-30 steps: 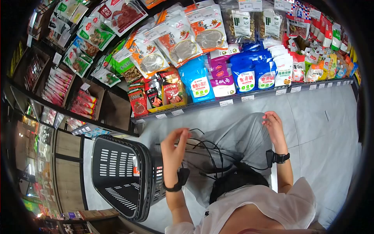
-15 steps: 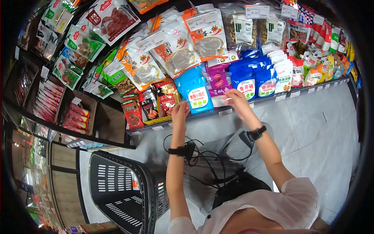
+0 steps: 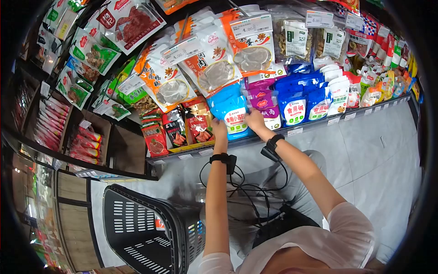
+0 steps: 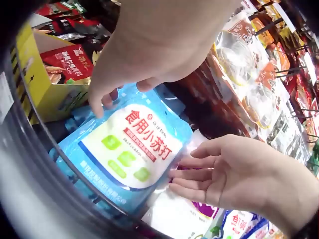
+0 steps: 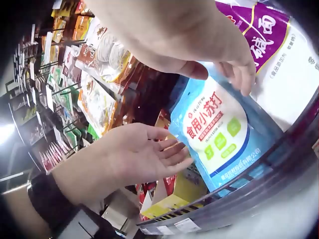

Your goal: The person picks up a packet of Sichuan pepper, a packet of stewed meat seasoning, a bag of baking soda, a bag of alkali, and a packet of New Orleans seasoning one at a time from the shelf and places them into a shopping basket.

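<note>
A blue-and-white pouch [image 3: 236,118] with red lettering stands at the front of its stack on the lower shelf. The left hand [image 3: 220,129] is at its left edge, and the right hand [image 3: 256,121] at its right edge. In the left wrist view the left hand [image 4: 149,45] reaches over the pouch's [image 4: 134,144] top corner with bent fingers, while the right hand's [image 4: 239,174] fingers lie nearly straight along the other side. The right wrist view shows the right hand [image 5: 184,40] above the pouch [image 5: 219,129]; whether either hand grips it cannot be told.
A black basket [image 3: 137,228] stands on the floor at the left. Purple-and-white packs [image 3: 264,102] and blue packs [image 3: 294,109] sit right of the pouch, red packets [image 3: 198,125] left of it. Orange-and-white bags [image 3: 212,68] hang above. Black cables [image 3: 251,192] cross the person's lap.
Both hands have moved from above the lap up to the shelf, one to each side of the blue-and-white pouch. The right hand has also swung left.
</note>
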Motion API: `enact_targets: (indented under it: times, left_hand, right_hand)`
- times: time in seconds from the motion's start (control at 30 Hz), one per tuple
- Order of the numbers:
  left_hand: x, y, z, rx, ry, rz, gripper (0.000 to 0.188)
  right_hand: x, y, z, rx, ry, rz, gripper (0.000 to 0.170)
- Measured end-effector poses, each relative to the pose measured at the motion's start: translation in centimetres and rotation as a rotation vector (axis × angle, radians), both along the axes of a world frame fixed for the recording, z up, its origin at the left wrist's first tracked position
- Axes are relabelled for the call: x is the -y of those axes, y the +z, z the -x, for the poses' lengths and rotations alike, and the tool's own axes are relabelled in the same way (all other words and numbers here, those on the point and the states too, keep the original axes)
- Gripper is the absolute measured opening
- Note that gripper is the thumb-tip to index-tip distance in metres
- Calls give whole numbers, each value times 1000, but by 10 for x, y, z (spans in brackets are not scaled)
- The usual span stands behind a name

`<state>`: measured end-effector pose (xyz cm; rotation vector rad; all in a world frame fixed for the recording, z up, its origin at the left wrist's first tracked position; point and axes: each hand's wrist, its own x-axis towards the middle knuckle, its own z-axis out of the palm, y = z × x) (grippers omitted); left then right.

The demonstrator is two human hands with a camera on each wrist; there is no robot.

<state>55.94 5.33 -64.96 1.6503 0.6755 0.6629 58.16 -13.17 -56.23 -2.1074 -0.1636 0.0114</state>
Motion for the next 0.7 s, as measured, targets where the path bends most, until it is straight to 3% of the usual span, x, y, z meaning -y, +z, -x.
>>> enact_targets:
  times: [0.07, 0.27, 0.47, 0.57, 0.7]
  left_hand:
    - [17, 25, 11, 33, -34, 14, 35]
    - [26, 44, 26, -141, -190, 96, 35]
    - [28, 24, 25, 30, -36, -135, 23]
    - [16, 23, 27, -187, -87, -387, 19]
    - [40, 52, 49, -83, 30, -406, 20]
  right_hand:
    - [0, -8, -3, -53, 51, -39, 37]
    - [6, -29, -12, -125, 155, -71, 42]
    - [15, -29, -6, -148, 205, -169, 34]
    - [16, -23, 5, -107, 222, -164, 35]
    - [18, -25, 18, -84, 207, -156, 40]
